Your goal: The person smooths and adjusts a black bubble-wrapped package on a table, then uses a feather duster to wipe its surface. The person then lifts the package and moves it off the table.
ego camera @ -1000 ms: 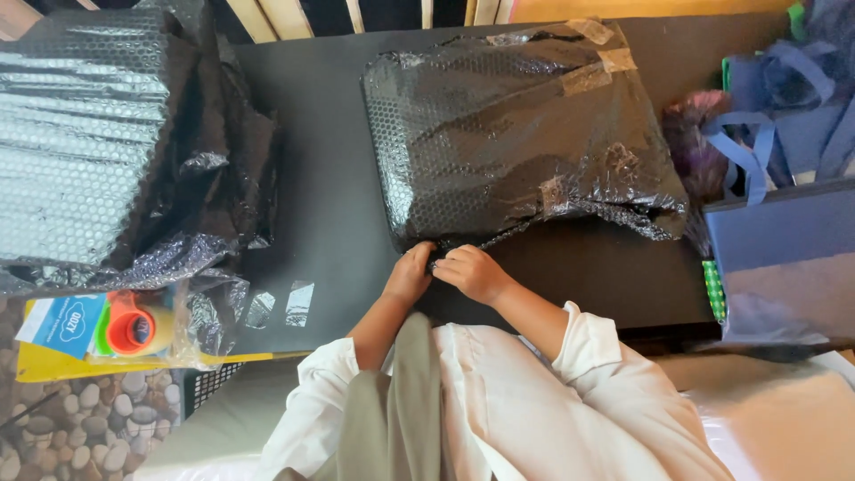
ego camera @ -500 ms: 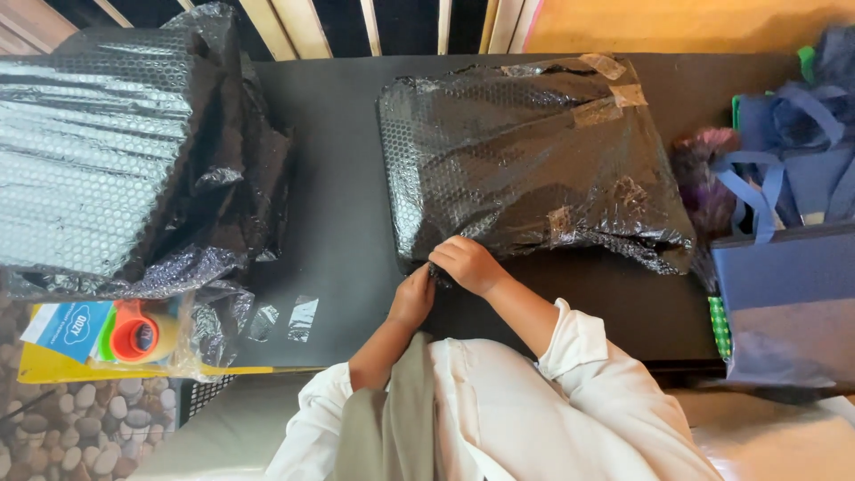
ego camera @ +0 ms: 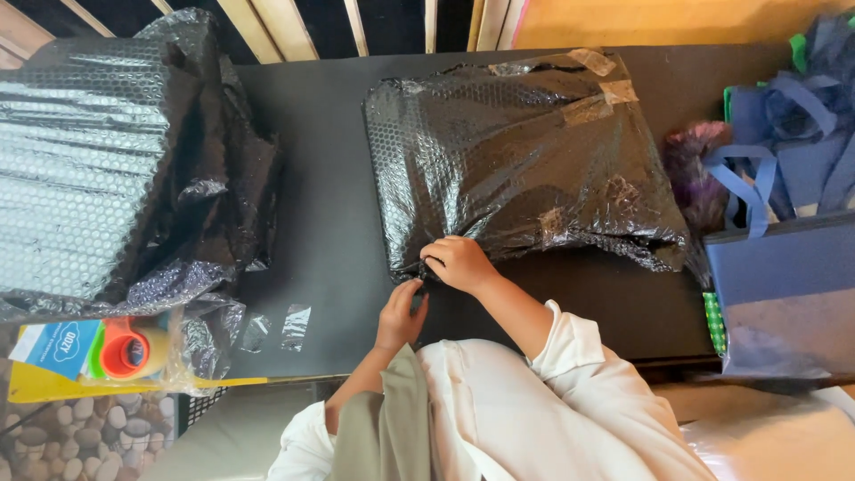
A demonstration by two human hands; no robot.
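Two hands at black bubble-wrapped parcel (ego camera: 521, 165) near edge, right hand (ego camera: 459, 263) pinching wrap, left hand (ego camera: 401, 316) curled just below

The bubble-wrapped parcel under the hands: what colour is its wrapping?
Black, shiny bubble wrap on the parcel, with clear tape strips, best seen in the head view.

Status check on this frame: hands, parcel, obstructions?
Right hand pinching near edge of black bubble-wrapped parcel. Left hand just below, touching edge. Nothing blocking.
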